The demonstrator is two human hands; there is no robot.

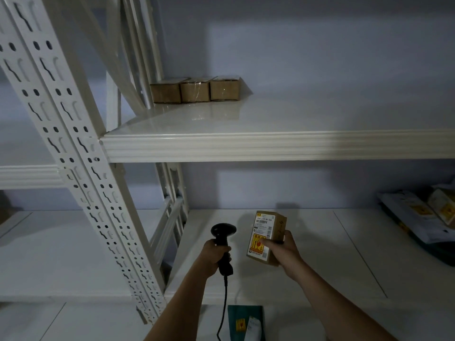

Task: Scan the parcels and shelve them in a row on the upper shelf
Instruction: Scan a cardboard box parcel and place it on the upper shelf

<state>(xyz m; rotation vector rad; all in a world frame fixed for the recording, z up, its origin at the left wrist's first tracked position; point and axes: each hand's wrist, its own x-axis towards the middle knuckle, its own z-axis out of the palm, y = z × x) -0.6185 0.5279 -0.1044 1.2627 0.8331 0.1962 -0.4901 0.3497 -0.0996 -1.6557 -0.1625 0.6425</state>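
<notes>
Brown cardboard box (267,236), small, rectangular, one printed shipping label and a yellow-and-red warning sticker on the face turned to the camera. Location: held in the air above the lower shelf (320,242), in the right hand (279,249), whose fingers wrap its far side while the thumb presses the labelled face. Beside it, just to the left and apart from it, a black scanner (222,244) with a trailing cord, its handle clenched in the left hand (214,257); the scanner's head points away, toward the back wall.

Handling, by judgement: light, since one hand carries it easily; stiff-walled, corners square, unlikely to give under a firm pinch. The warning sticker suggests fragile contents, so set down, not dropped. Plain cardboard offers good friction; the glossy label less so. Best hold: across the two long sides, label left uncovered for scanning.

Destination: upper shelf (270,143), where three like boxes (195,91) stand touching in a row at the back left. The free space to their right suits the next one.
</notes>
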